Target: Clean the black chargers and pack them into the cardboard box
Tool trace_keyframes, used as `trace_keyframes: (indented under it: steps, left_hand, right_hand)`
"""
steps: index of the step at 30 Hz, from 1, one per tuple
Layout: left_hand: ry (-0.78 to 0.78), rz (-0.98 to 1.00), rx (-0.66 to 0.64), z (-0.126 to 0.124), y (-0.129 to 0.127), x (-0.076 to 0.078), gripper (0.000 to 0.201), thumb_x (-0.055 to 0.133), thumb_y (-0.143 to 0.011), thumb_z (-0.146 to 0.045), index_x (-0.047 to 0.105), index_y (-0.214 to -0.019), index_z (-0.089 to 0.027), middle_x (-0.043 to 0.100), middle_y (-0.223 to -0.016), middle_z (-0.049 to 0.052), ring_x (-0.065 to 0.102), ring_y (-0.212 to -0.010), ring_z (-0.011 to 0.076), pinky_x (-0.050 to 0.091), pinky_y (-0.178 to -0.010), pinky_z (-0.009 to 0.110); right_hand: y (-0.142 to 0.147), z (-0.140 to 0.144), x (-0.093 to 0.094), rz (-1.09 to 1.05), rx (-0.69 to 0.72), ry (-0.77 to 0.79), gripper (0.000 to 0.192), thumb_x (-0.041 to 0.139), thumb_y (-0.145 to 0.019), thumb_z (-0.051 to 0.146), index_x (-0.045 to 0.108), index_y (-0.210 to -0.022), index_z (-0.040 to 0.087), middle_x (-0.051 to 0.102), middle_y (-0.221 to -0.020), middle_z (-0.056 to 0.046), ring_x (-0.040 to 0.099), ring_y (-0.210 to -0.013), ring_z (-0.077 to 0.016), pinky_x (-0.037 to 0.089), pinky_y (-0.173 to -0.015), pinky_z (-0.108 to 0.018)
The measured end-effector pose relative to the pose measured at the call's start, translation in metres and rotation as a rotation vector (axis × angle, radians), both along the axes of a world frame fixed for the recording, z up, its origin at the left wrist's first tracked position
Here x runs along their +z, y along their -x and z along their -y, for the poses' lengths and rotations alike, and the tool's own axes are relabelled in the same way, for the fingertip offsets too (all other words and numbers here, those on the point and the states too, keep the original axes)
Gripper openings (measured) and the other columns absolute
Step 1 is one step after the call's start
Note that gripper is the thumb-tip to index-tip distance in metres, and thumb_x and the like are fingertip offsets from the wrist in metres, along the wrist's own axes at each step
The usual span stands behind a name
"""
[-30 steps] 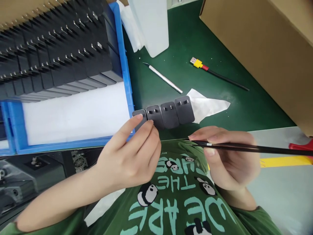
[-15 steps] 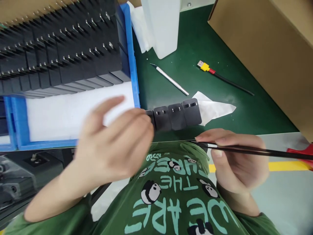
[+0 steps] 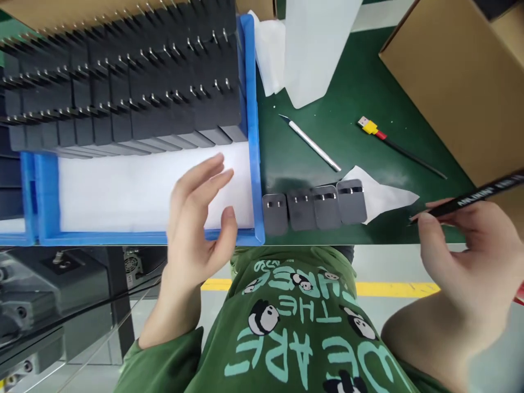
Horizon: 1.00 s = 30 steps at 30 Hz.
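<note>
My left hand [image 3: 198, 218] is raised over the front right part of a blue tray [image 3: 254, 164], fingers loosely apart and nothing in it. In my right hand [image 3: 470, 245], at the right by the table edge, is a pair of black tweezers [image 3: 475, 197] with lettering along it, the tip pointing left. Several black plug adapters [image 3: 327, 210] stand in a row on the green table, metal prongs showing, between my hands. A piece of white paper [image 3: 385, 188] lies partly under the rightmost one.
Many black adapters [image 3: 143, 125] stand in rows in the tray. A craft knife [image 3: 313, 144] and a cut USB cable [image 3: 403, 153] lie on the table. Behind are a white container [image 3: 317, 49] and crumpled white cloth or paper [image 3: 270, 60]. A cardboard box [image 3: 454, 82] stands at the right.
My left hand has moved off the adapter row to over the tray, uncovering the leftmost adapter. My right hand has moved right with the tweezers, now tilted up. The view has shifted.
</note>
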<state>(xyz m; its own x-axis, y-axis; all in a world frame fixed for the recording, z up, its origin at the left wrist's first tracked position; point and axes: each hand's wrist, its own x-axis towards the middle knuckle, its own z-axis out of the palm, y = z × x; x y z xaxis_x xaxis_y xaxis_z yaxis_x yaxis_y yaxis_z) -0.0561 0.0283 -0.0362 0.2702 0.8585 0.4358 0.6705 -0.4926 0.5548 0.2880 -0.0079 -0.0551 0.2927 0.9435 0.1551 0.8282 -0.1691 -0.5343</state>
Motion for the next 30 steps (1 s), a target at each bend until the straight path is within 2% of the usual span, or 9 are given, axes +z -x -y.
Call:
trace_keyframes:
  steps: [2,6,8,11,14,17,24,27,30]
  left_hand:
    - [0.116,0.018,-0.099,0.000,0.003,-0.002,0.065,0.059,-0.092,-0.014,0.037,-0.152,-0.023,0.051,-0.149,0.009,0.050,-0.137,0.0288,0.045,-0.116,0.050]
    - [0.256,-0.037,-0.235,-0.001,0.001,-0.004,0.095,0.076,-0.086,-0.033,0.017,-0.160,-0.021,0.049,-0.150,0.018,0.050,-0.137,0.0315,0.043,-0.115,0.050]
    - [0.279,-0.035,-0.240,-0.003,0.000,-0.003,0.104,0.077,-0.084,-0.043,0.011,-0.161,-0.022,0.049,-0.150,0.019,0.050,-0.137,0.0321,0.043,-0.115,0.050]
    - [0.255,-0.035,-0.235,-0.008,-0.004,-0.001,0.110,0.076,-0.081,-0.053,0.009,-0.161,-0.021,0.051,-0.148,0.020,0.052,-0.135,0.0335,0.044,-0.112,0.051]
    - [0.224,-0.086,-0.226,-0.012,-0.015,0.002,0.105,0.075,-0.083,-0.050,0.011,-0.160,-0.017,0.054,-0.145,0.020,0.053,-0.132,0.0343,0.046,-0.109,0.050]
    - [0.229,-0.146,-0.239,-0.014,-0.033,0.001,0.095,0.072,-0.087,-0.042,0.018,-0.158,-0.010,0.059,-0.139,0.021,0.056,-0.127,0.0350,0.049,-0.106,0.049]
    - [0.111,-0.209,-0.221,-0.017,-0.052,-0.012,0.048,0.065,-0.091,-0.040,0.059,-0.128,-0.011,0.071,-0.103,0.017,0.069,-0.089,0.0325,0.058,-0.078,0.047]
    - [0.232,0.089,-0.104,-0.017,-0.044,-0.006,0.051,0.078,-0.079,-0.049,0.064,-0.118,-0.019,0.072,-0.100,0.011,0.069,-0.088,0.0274,0.058,-0.078,0.041]
    - [0.490,0.728,0.068,-0.013,-0.037,0.005,0.065,0.080,-0.068,-0.067,0.066,-0.114,-0.023,0.071,-0.102,0.007,0.070,-0.088,0.0240,0.059,-0.078,0.036]
  right_hand:
    - [-0.013,-0.009,-0.004,0.227,0.033,0.061,0.015,0.064,-0.071,0.029,0.058,-0.084,0.025,0.069,-0.073,-0.002,0.065,-0.060,-0.0202,0.045,-0.057,-0.032]
    - [-0.015,-0.024,-0.002,0.367,0.138,0.173,0.018,0.059,-0.079,0.038,0.061,-0.092,0.025,0.068,-0.071,-0.002,0.066,-0.066,-0.0234,0.044,-0.055,-0.033]
    - [-0.008,-0.027,0.006,0.401,0.205,0.181,0.022,0.057,-0.086,0.041,0.064,-0.098,0.024,0.072,-0.083,-0.007,0.069,-0.077,-0.0270,0.047,-0.060,-0.036]
    - [0.008,-0.029,0.021,0.343,0.259,0.021,0.033,0.064,-0.089,0.042,0.065,-0.115,0.021,0.071,-0.109,-0.014,0.068,-0.099,-0.0325,0.054,-0.080,-0.043]
    - [0.027,-0.034,0.030,0.085,0.481,-0.097,0.064,0.078,-0.080,0.048,0.057,-0.136,0.025,0.067,-0.121,-0.013,0.065,-0.108,-0.0335,0.053,-0.093,-0.047]
    - [0.044,-0.048,0.027,-0.027,0.775,-0.056,0.082,0.078,-0.079,0.054,0.045,-0.147,0.024,0.062,-0.129,-0.014,0.060,-0.114,-0.0340,0.052,-0.096,-0.049]
    - [0.057,-0.076,0.011,0.156,1.060,-0.068,0.061,0.070,-0.087,0.050,0.054,-0.136,0.017,0.068,-0.109,-0.015,0.058,-0.097,-0.0295,0.056,-0.077,-0.043]
    - [0.053,-0.074,0.017,-0.018,0.945,-0.146,0.061,0.077,-0.081,0.049,0.057,-0.131,0.022,0.070,-0.103,-0.011,0.061,-0.093,-0.0276,0.055,-0.081,-0.043]
    - [0.061,-0.063,0.023,-0.559,0.584,-0.245,0.062,0.079,-0.072,0.063,0.063,-0.120,0.026,0.070,-0.106,-0.009,0.064,-0.090,-0.0262,0.055,-0.077,-0.041]
